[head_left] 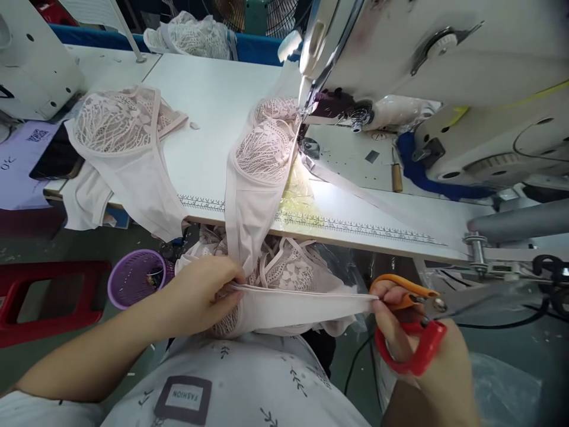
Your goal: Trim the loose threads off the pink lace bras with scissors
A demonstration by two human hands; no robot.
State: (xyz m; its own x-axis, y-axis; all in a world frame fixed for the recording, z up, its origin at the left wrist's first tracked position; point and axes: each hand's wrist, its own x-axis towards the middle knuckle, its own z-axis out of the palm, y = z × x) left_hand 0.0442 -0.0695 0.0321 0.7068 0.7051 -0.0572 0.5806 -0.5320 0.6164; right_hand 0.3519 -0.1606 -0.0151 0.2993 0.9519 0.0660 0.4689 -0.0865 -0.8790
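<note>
My left hand [198, 296] is closed, pinching a pale pink bra [306, 308] by its edge above my lap. The bra's band is stretched taut across to my right hand [453, 367], whose thumb and fingers pinch its far end. That same hand also holds scissors [429, 344] with one orange and one red handle; their blades point right, away from the fabric. Just beyond my left hand, another lace bra [264, 151] hangs over the table edge, its upper part under the sewing machine's needle area [303, 112]. More lace cups [293, 270] bunch up behind the stretched band.
The white sewing table [200, 118] has a ruler strip [355, 228] along its front edge. Another bra [115, 127] drapes over its left side, near a phone [57, 153]. Below stand a purple basket [133, 276] and a red stool [89, 296]. A grey roller [515, 219] sits right.
</note>
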